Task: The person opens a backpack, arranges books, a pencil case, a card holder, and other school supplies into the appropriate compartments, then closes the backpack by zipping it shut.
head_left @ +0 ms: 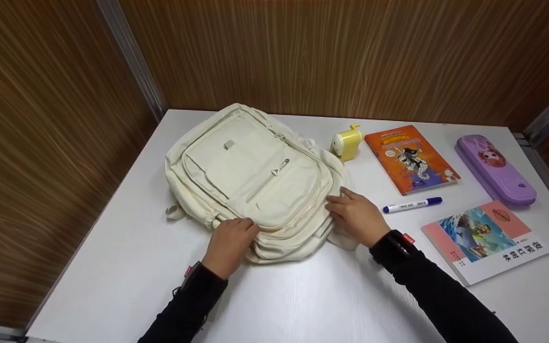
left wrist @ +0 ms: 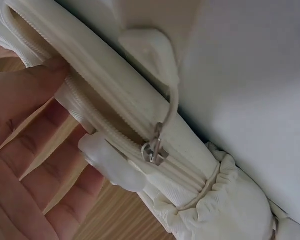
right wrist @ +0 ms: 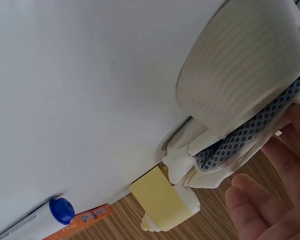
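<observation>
Bag (head_left: pixel 265 183) lies flat on the white table (head_left: pixel 112 267), left of centre, front face up. Left hand (head_left: pixel 230 245) is at the bag's near-left edge: thumb inside a side opening (left wrist: pixel 110 114), fingers outside, so the grip is narrow and holds the fabric at its rim. Slider (left wrist: pixel 154 151) sits at one end of this opening; the teeth next to it are parted.

Right hand (head_left: pixel 358 216) is at the bag's right edge, fingertips touching the cloth. The right-wrist view shows two fingers bent and clear of the cloth, near dark mesh (right wrist: pixel 260 120); cannot tell whether the others pinch the edge.

Right of the bag: yellow sharpener (head_left: pixel 347 145) near its upper side, then orange book (head_left: pixel 415 162). Blue-capped marker (head_left: pixel 412 205) lies below that book, near the right hand. Purple case (head_left: pixel 496 174) is at far right; pink-and-white book (head_left: pixel 486 240) lies nearer the person, beside the right forearm.
</observation>
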The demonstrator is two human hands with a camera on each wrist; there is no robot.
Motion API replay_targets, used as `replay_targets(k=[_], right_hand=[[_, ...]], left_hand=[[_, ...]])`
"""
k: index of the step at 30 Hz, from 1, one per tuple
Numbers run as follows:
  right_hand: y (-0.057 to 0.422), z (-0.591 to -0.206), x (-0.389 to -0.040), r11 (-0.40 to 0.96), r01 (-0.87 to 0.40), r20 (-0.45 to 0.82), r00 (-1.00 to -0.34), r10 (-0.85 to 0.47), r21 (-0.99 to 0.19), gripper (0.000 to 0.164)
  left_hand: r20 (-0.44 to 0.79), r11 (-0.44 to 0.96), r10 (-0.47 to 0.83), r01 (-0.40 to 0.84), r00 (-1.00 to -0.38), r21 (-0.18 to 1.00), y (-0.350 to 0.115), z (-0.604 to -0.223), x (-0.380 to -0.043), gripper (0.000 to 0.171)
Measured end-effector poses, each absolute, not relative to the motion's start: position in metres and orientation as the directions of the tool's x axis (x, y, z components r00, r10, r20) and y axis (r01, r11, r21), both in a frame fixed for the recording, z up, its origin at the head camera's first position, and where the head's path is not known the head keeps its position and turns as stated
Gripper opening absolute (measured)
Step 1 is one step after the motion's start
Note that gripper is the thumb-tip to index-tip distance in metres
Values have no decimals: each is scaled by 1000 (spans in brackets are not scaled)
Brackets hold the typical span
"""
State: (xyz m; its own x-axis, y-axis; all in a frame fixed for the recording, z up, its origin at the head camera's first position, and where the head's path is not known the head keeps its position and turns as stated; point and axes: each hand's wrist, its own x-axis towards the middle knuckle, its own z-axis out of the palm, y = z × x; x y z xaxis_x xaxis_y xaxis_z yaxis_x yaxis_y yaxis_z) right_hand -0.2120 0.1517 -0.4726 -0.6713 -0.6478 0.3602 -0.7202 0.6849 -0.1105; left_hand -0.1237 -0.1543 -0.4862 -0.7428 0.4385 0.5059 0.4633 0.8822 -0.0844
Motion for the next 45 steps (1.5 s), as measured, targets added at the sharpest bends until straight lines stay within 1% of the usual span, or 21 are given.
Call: replay_targets(k=[5, 12, 15, 19, 22, 23, 28, 31, 32, 35, 38, 42, 45], right_hand=[[146, -474, -198, 652, -751, 374, -637, -674, -105, 21], [134, -476, -177, 616, -785, 409, -586, -699, -72, 24], [129, -477, -169, 596, -801, 427, -557, -712, -52, 23], [123, -477, -165, 576, -816, 441, -534, -721, -46, 21], [125, -474, -172, 580, -809, 449, -554, -701, -93, 18], [127, -472, -176, 589, -801, 451, -567, -689, -107, 17], [138, -464, -202, 684, -716, 419, -669, -614, -142, 21], [144, -463, -213, 704, -690, 356, -709, -609, -168, 21], [146, -463, -215, 699, -691, 334, -713, -617, -183, 20], [149, -464, -216, 678, -701, 273, -712, -647, -221, 22], [151, -466, -211, 681, -691, 245, -722, -647, -243, 25], [149, -471, -201, 698, -682, 267, -729, -630, -219, 21], [146, -473, -194, 693, -697, 311, -709, -632, -181, 17]], left_hand=[[475, 897, 410, 439, -779, -53, -165, -485, -126, 26], [463, 915, 352, 402, -814, 11, -181, -482, -133, 20], [458, 931, 327, 366, -827, -4, -185, -481, -133, 21], [468, 947, 305, 316, -830, -57, -178, -478, -125, 16], [487, 940, 322, 335, -812, -62, -161, -475, -114, 7], [492, 934, 334, 352, -804, -58, -154, -474, -111, 7], [511, 898, 406, 435, -758, -67, -123, -474, -101, 22], [533, 887, 432, 450, -727, -105, -112, -476, -102, 19], [540, 885, 436, 452, -720, -112, -110, -477, -103, 19], [548, 882, 437, 458, -713, -107, -107, -480, -104, 29], [533, 886, 427, 457, -730, -84, -110, -481, -106, 34], [512, 897, 410, 435, -755, -76, -114, -480, -107, 32], [511, 905, 394, 419, -764, -72, -119, -480, -108, 31]])
